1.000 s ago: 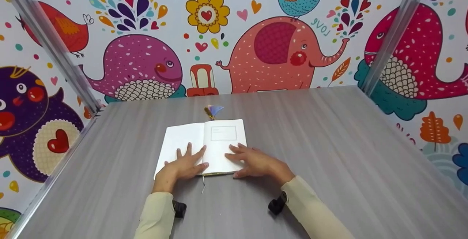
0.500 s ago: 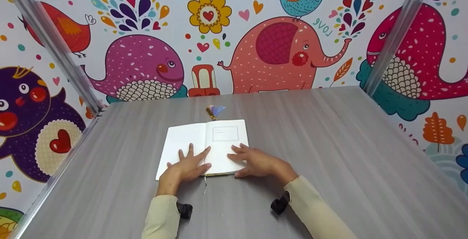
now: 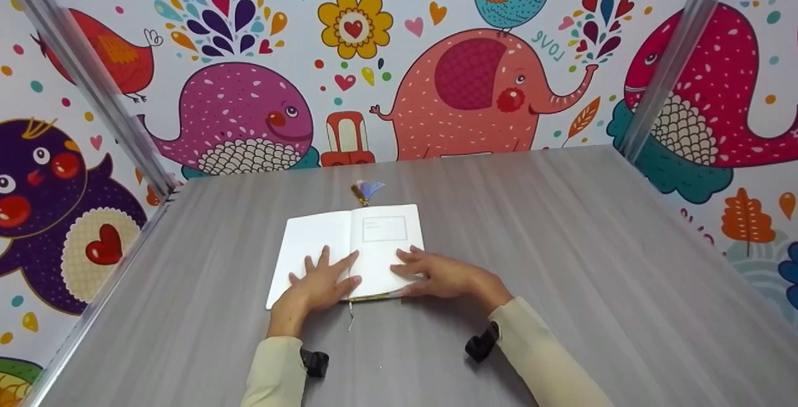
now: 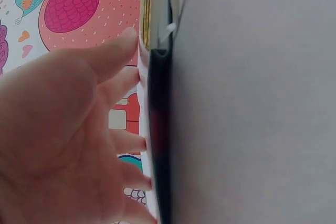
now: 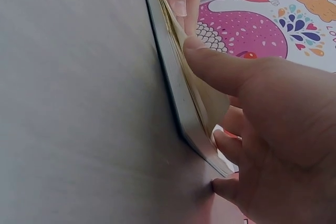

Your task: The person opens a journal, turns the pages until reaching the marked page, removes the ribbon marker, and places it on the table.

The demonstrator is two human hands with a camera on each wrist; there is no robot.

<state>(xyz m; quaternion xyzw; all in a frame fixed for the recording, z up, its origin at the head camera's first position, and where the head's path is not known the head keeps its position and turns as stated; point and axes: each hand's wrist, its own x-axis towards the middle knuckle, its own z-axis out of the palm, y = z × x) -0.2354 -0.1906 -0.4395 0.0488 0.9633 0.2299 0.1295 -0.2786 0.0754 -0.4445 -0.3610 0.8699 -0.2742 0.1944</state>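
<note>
An open notebook (image 3: 386,273) with blank white pages lies on the table. A printed box marks the upper part of its right page. My left hand (image 3: 319,285) rests with spread fingers across the left page and the centre fold. My right hand (image 3: 446,275) lies at the notebook's lower right, its fingertips on the right page. In the right wrist view its thumb (image 5: 215,64) touches the bowed page edge, and the other fingers are near the corner. A dark cover (image 4: 159,108) shows along the lower edge in the left wrist view.
A thin ribbon end (image 3: 351,316) trails from the notebook's near edge onto the grey table (image 3: 580,257). A purple-blue ornament with a gold tassel (image 3: 368,191) lies just beyond its far edge. Patterned walls with metal posts (image 3: 664,64) border the table.
My right thumb has moved slightly up onto the notebook's near edge, where the cover's lower edge shows a little more. The left hand stays almost in place on the pages.
</note>
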